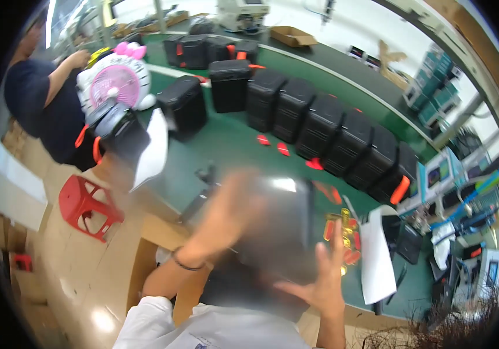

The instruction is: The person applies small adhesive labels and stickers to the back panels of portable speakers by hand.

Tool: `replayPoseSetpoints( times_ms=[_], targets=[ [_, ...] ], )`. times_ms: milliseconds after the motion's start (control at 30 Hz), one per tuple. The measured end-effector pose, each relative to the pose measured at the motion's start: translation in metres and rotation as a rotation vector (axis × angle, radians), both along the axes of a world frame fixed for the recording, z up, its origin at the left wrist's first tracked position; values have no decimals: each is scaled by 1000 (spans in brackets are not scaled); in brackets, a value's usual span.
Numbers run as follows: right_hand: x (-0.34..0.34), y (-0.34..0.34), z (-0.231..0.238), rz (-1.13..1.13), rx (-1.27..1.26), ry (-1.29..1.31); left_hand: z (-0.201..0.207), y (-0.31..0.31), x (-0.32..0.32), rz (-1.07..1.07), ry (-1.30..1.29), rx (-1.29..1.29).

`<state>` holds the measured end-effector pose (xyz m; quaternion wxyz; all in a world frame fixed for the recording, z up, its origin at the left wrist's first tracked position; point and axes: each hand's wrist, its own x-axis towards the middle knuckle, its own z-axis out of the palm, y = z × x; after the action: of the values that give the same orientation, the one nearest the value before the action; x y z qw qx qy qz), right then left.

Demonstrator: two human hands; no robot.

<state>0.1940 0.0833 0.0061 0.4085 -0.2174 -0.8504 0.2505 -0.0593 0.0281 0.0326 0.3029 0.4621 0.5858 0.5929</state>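
Note:
A black box-shaped case (284,218), smeared by motion, is between my hands at the front edge of the green table. My left hand (232,212) is at its left side, a dark band round the wrist; blur hides its fingers and whether they grip. My right hand (322,279) is open at the case's lower right, fingers stretched upward and thumb pointing toward the case. Whether that thumb touches it I cannot tell. Just beyond the right fingers lie small yellow and red pieces (349,235). A dark clip-like thing (206,174) is left of the case.
Several black cases (325,125) stand in a row along the green table (214,136). A white sheet (377,256) lies at right. Further left are a pink-and-white fan (115,84), a co-worker (37,93), a red stool (89,206) and a cardboard box (165,232).

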Motion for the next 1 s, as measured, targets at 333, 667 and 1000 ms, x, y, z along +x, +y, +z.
replayPoseSetpoints(
  times_ms=[333, 667, 1000],
  targets=[
    [-9, -17, -25, -52, -221, -126, -25, -51, -13, 357, 808, -91],
    [3, 0, 0, -211, -157, -10, -24, -88, -46, 369, 657, -298],
    [-45, -5, 31, 299, -793, 326, -1, -16, 46, -281, -635, 186]
  ],
)
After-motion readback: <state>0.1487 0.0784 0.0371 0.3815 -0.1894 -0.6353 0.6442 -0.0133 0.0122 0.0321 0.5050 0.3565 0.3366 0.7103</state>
